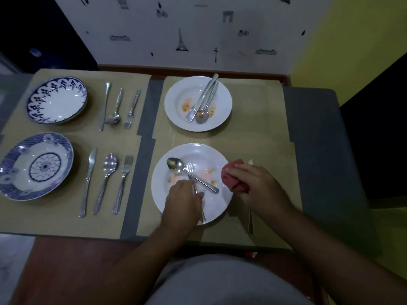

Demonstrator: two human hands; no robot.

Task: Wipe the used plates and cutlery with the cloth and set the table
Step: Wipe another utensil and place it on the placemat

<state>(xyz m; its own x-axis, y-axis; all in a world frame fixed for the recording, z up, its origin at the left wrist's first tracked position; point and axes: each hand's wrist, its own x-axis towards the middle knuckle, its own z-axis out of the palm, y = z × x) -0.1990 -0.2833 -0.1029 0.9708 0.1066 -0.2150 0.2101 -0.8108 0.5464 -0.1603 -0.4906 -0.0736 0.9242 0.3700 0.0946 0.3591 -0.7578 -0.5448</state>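
Observation:
A white plate smeared with orange food lies on the near right placemat. A spoon and a fork lie crossed in it. My left hand rests over the plate and grips the fork's handle, whose end sticks out below my fingers. My right hand clutches a bunched red cloth at the plate's right rim. A knife lies on the mat under that hand, mostly hidden. Behind, a second soiled white plate holds a knife, fork and spoon.
On the left mats stand two blue-patterned plates, far and near, each with a knife, spoon and fork laid beside it, far set and near set. A wall runs behind the table. The table's front edge is close to my body.

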